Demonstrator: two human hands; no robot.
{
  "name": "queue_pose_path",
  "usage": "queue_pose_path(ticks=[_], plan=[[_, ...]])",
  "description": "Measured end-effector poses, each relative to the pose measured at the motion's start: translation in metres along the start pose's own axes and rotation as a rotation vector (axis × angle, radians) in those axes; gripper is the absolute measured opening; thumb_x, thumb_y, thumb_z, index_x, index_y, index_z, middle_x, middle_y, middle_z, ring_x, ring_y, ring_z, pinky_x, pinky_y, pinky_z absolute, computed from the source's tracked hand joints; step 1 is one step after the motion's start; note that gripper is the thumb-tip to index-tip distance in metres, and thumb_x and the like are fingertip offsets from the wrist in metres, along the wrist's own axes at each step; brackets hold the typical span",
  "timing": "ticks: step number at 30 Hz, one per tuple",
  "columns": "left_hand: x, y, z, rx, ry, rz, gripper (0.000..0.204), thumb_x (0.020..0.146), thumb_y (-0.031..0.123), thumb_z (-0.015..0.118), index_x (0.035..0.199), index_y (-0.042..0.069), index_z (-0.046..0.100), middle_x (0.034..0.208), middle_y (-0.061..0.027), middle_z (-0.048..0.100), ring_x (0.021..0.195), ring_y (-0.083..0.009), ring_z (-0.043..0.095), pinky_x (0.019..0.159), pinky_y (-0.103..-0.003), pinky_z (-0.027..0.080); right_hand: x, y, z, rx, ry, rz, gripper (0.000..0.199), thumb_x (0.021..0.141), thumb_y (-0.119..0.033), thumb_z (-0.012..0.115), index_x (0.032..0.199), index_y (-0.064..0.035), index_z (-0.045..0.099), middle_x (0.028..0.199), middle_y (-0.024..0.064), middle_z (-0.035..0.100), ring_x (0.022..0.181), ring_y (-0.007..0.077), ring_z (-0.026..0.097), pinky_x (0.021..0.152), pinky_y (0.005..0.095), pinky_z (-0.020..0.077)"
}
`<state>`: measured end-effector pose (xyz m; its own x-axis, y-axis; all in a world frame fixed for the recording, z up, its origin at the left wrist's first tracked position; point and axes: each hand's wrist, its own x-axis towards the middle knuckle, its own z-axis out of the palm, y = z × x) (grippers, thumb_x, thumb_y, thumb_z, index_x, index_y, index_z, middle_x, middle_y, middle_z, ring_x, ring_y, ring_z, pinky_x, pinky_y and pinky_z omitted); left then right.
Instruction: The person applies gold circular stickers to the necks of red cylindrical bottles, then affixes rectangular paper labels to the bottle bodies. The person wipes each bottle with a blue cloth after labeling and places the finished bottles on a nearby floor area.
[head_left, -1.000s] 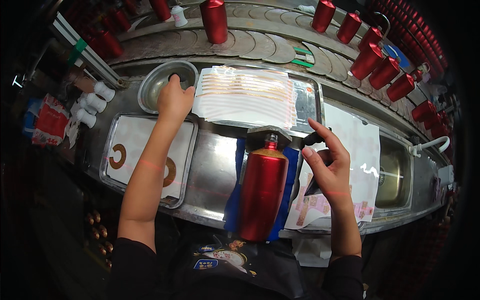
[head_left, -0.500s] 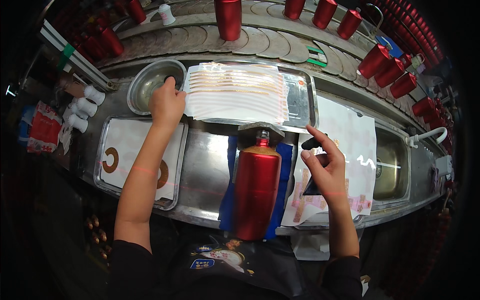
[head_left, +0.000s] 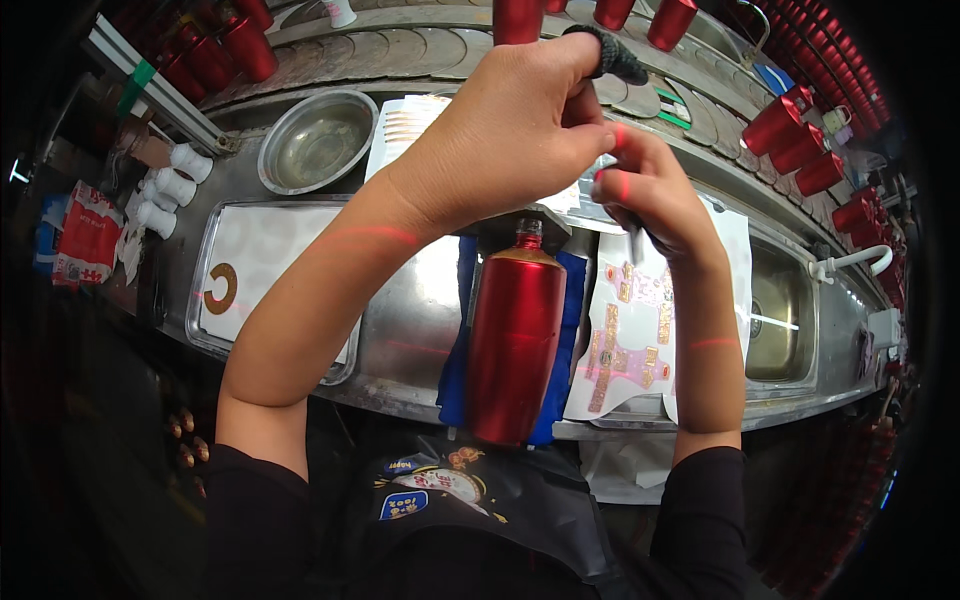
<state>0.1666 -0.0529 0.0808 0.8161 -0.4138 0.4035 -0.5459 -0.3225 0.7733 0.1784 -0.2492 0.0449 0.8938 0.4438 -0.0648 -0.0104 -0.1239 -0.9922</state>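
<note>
A red bottle (head_left: 515, 345) lies on its side on a blue cloth (head_left: 567, 330) at the near edge of the steel bench (head_left: 410, 320), neck pointing away from the person, its visible side as yet bare of any label. Raised above its neck, the left hand (head_left: 510, 130) and right hand (head_left: 650, 195) meet, fingers drawn together as if pinching something small between them; what they grip cannot be made out, though a dark fingertip cover (head_left: 612, 55) shows on the left hand. Just right of the bottle, a sheet of gold and pink decals (head_left: 625, 345) lies flat. To the left sit a tray with a gold ring label (head_left: 222, 290) and a steel bowl (head_left: 318, 140); red bottles (head_left: 800, 140) line the far side. Judged so, labelling is barely begun.
</note>
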Motion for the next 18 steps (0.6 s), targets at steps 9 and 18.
queue_pose_path(ticks=[9, 18], plan=[[-0.129, 0.039, 0.047, -0.391, 0.278, -0.244, 0.041, 0.087, -0.004, 0.074, 0.125, -0.001, 0.060, 0.086, -0.0023, 0.071, 0.078, -0.0069, 0.063, 0.071, -0.022, 0.049, -0.159, 0.003, 0.013, -0.065, 0.194, 0.106, 0.015, 0.091, -0.014, 0.074, 0.089, 0.0008, 0.073, 0.071, -0.0026, 0.057, 0.059, 0.0014, 0.046, 0.054, 0.0189, 0.0319], [-0.265, 0.027, 0.094, -0.399, 0.404, -0.612, 0.024, 0.085, 0.000, 0.077, 0.104, 0.003, 0.063, 0.082, 0.0006, 0.069, 0.071, -0.0031, 0.055, 0.066, -0.020, 0.043, -0.208, 0.086, 0.096, -0.074, 0.148, 0.231, 0.013, 0.084, -0.008, 0.081, 0.081, -0.0019, 0.070, 0.079, -0.0051, 0.052, 0.065, -0.0004, 0.046, 0.059, 0.0179, 0.0324]])
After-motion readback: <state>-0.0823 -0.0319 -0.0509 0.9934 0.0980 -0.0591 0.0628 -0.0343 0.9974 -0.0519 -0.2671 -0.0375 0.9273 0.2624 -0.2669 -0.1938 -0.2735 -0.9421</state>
